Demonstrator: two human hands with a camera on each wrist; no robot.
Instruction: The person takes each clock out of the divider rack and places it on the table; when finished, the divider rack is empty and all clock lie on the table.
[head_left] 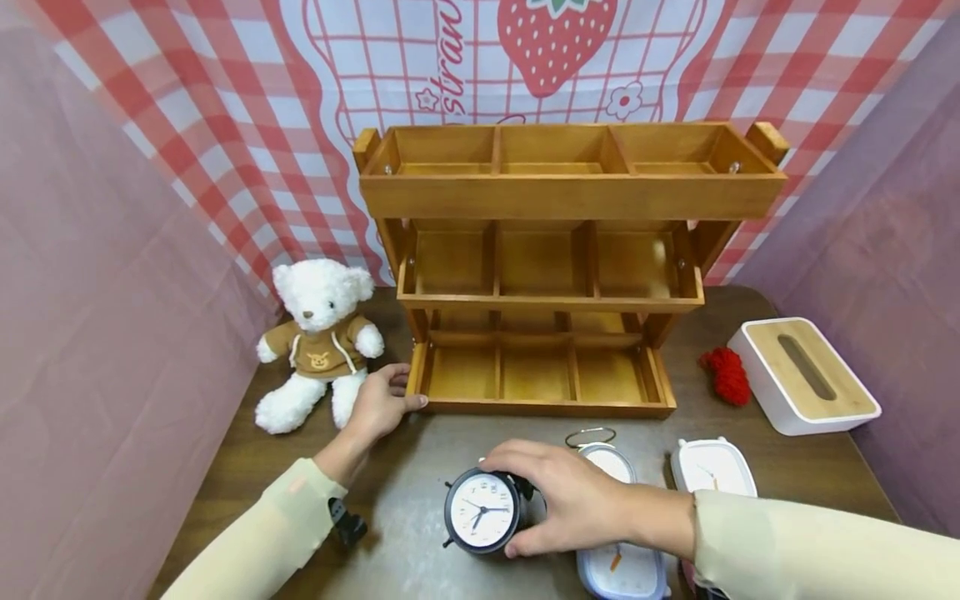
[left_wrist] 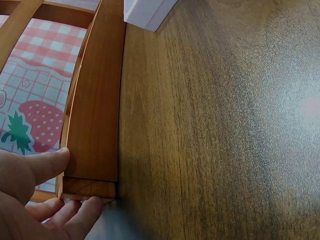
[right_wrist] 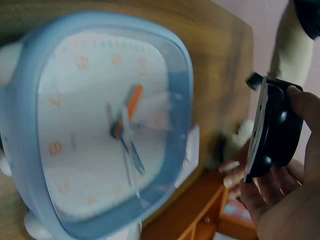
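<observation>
My right hand (head_left: 573,492) grips a black round alarm clock (head_left: 482,511) by its sides, its white dial facing up in the head view. The right wrist view shows that clock (right_wrist: 277,130) edge-on between thumb and fingers. With thumb and fingers, my left hand (head_left: 378,404) holds the lower left front corner of a three-tier wooden rack (head_left: 540,408). In the left wrist view, the thumb lies on the top edge of the bottom tier (left_wrist: 92,125) and the fingers curl round its end. A blue alarm clock (head_left: 626,575) lies below my right forearm, partly covered.
Right of my right hand lies a white alarm clock (head_left: 716,467); another clock (head_left: 609,460) shows behind the hand, near a thin gold ring (head_left: 590,436). A tissue box (head_left: 810,375) and red yarn (head_left: 727,377) sit at right. A white teddy bear (head_left: 318,333) sits left of the rack.
</observation>
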